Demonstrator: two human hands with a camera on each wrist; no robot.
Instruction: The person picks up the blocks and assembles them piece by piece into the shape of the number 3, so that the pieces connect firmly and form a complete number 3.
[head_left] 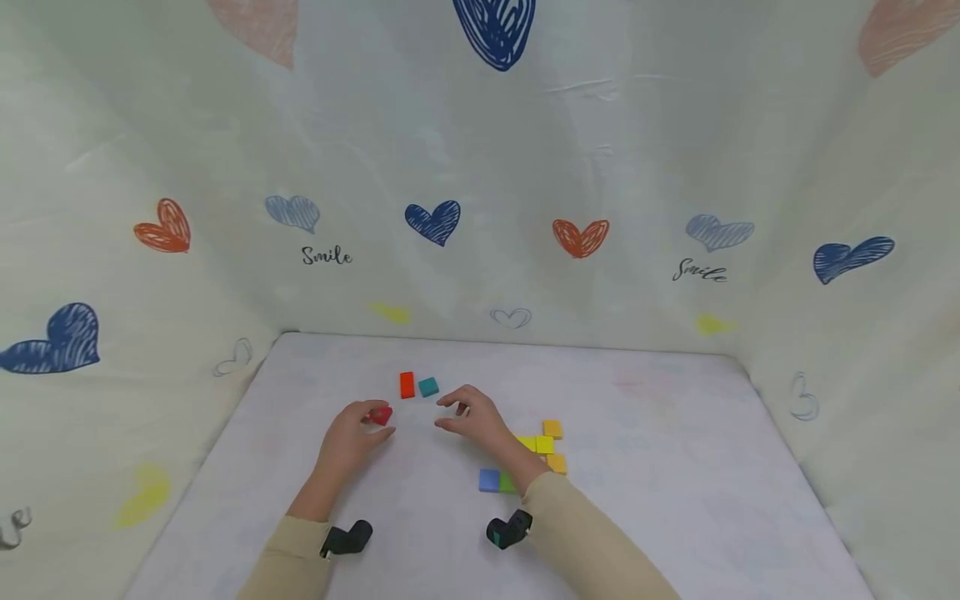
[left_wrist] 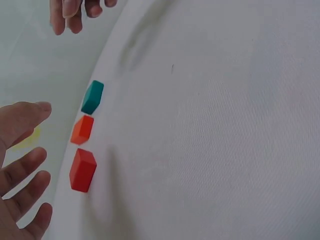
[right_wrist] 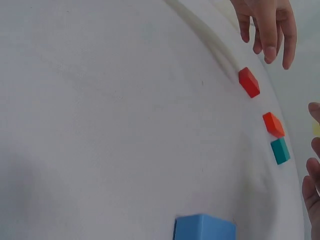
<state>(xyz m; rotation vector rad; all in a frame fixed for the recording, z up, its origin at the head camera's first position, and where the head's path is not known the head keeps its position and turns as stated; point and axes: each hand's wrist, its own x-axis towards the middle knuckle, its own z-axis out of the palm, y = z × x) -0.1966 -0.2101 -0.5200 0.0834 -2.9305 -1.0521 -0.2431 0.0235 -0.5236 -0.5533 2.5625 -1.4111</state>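
My left hand (head_left: pixel 351 435) is at the red block (head_left: pixel 382 416), its fingers and thumb spread apart. In the left wrist view a gap shows between those fingers and the red block (left_wrist: pixel 83 170), which lies on the table. Across from it, my right hand (head_left: pixel 474 417) points inward with its thumb and fingers apart and nothing between them. The teal block (head_left: pixel 428 387) lies just beyond its fingertips, beside an orange-red block (head_left: pixel 407 385). Both hands cast shadows on the white tabletop.
Under and beside my right forearm is a group of blocks: blue (head_left: pixel 489 480), green (head_left: pixel 507 483), yellow (head_left: pixel 544 445) and orange (head_left: pixel 552 429). The forearm partly hides them. A white curtain (head_left: pixel 630 292) printed with hearts stands along the table's back edge.
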